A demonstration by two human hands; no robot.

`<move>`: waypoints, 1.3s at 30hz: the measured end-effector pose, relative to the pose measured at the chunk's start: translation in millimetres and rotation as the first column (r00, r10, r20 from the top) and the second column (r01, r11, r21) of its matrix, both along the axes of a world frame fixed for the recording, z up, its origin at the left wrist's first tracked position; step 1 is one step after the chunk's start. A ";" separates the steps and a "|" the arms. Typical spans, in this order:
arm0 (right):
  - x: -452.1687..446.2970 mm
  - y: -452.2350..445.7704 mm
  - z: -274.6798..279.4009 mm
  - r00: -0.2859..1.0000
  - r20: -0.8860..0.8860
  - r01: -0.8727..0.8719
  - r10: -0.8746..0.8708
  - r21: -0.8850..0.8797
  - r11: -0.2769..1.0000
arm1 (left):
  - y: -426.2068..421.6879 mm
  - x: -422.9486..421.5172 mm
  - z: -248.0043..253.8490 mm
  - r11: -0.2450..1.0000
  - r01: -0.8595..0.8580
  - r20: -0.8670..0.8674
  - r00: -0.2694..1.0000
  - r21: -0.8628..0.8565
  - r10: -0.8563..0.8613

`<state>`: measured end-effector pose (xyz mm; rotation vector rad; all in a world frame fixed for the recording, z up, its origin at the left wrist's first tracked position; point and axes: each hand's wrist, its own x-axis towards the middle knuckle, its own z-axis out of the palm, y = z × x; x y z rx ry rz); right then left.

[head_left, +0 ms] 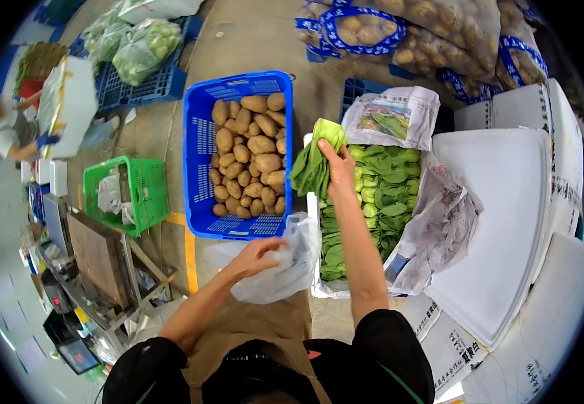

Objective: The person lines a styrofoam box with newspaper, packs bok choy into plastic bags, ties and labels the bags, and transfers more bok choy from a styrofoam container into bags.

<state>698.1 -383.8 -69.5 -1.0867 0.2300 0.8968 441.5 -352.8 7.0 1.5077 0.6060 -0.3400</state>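
Note:
My right hand (338, 168) grips a bunch of bok choy (320, 155), its leaves pointing down and left. It is above the left edge of a white box (332, 288) packed with green bok choy (379, 195). Lower and to the left, my left hand (260, 257) has its fingers curled at a clear plastic bag (302, 236); the fingertips are slightly blurred. The bag hangs between the vegetable box and a blue crate (199, 229). Crumpled printed paper (440, 215) lines the box and folds out over its right side.
Potatoes (248, 155) fill much of the blue crate. A green crate (147, 192) stands to the left, near a person (12, 131) carrying a white box (70, 101). Potato sacks (433, 34) lie at the back. White foam boxes (494, 222) line the right.

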 end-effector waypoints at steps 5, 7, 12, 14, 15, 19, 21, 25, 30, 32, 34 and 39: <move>-69.8 49.7 56.6 0.969 -0.215 0.142 -0.124 0.073 0.987 | -6.3 28.3 18.9 0.767 -0.249 0.005 0.952 0.592 0.306; -98.2 66.4 72.8 0.957 -0.247 0.168 -0.150 0.055 0.984 | 3.6 17.9 30.9 0.662 -0.278 -0.016 0.916 0.696 0.401; -162.9 105.9 105.4 0.956 -0.180 0.246 -0.231 0.062 0.967 | 31.4 -31.9 47.5 0.378 -0.459 0.272 0.849 0.804 0.453; -187.5 121.9 109.3 0.951 -0.165 0.279 -0.261 0.100 0.955 | 45.5 -56.9 49.5 0.294 -0.551 0.369 0.786 0.781 0.496; -200.4 129.6 111.6 0.956 -0.134 0.271 -0.260 0.072 0.960 | 52.5 -70.7 56.9 0.312 -0.627 0.400 0.731 0.714 0.554; -259.1 163.4 116.4 0.959 -0.142 0.260 -0.245 0.105 0.960 | 85.5 -131.0 55.4 0.295 -0.662 0.484 0.724 0.689 0.492; -292.5 182.1 122.1 0.967 -0.139 0.229 -0.212 0.114 0.967 | 104.5 -156.2 57.7 0.331 -0.606 0.386 0.752 0.724 0.534; -357.1 220.9 132.2 0.987 -0.104 0.131 -0.119 0.113 0.985 | 142.5 -215.8 57.3 0.324 -0.592 0.378 0.761 0.738 0.528; -400.9 271.1 83.8 0.970 -0.242 0.027 0.036 0.251 0.968 | 180.5 -296.2 71.1 0.345 -0.769 0.522 0.626 0.539 0.580; -408.2 284.7 78.9 0.961 -0.273 0.047 0.042 0.310 0.949 | 197.1 -336.1 87.4 0.392 -0.764 0.390 0.613 0.512 0.687; -409.8 293.4 84.4 0.983 -0.185 0.042 0.017 0.313 0.949 | 222.6 -381.0 80.6 0.344 -0.843 0.346 0.495 0.414 0.797; -396.9 291.9 113.9 0.988 0.101 -0.143 0.120 0.268 0.953 | 372.7 -530.3 72.4 -0.227 -0.797 0.482 0.090 0.560 0.872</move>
